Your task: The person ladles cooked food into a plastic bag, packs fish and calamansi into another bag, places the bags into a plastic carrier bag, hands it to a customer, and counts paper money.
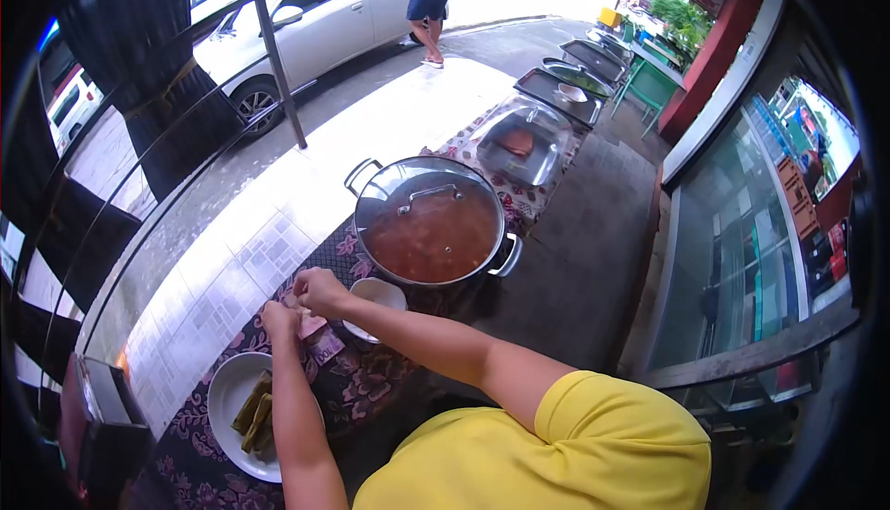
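Both my hands are close together above the flowered tablecloth. My left hand has its fingers closed at the edge of some pinkish paper that looks like banknotes. My right hand is bent over the same paper, fingers pinched, their tips partly hidden. A purple piece of paper lies just below. Partly behind my right forearm is a white bowl. Near my left forearm, a white plate holds green leaf-wrapped pieces. Beyond my hands stands a large glass-lidded pot of reddish food.
Further along the table are a clear domed cover over food and several trays. A metal pole rises at the left. Behind it is a white car. A person walks on the pavement. A glass case stands right.
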Demonstrator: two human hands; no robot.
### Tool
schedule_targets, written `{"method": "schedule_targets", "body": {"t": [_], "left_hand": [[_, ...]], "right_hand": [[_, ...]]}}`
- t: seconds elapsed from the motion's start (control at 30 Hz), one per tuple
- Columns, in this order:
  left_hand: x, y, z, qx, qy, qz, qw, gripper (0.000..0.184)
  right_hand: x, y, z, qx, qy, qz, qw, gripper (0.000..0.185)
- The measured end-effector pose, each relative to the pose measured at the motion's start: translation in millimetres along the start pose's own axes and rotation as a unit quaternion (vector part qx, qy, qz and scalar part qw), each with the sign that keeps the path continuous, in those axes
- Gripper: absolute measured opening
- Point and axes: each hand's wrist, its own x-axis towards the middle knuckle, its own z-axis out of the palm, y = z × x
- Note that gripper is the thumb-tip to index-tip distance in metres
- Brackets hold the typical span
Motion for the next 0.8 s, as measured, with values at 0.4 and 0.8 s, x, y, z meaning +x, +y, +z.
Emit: {"method": "schedule_targets", "body": {"t": [0.4,0.8], "left_hand": [[-77,31,-62,-0.439,-0.008,0.250,0.863,0.008],[-429,247,56,-0.370,-0.563,0.423,0.606,0.007]], "right_hand": [[-289,23,-75,0.508,0.146,0.334,0.780,0.034],[-509,10,-150,0.395,0.576,0.007,0.715,0.034]]}}
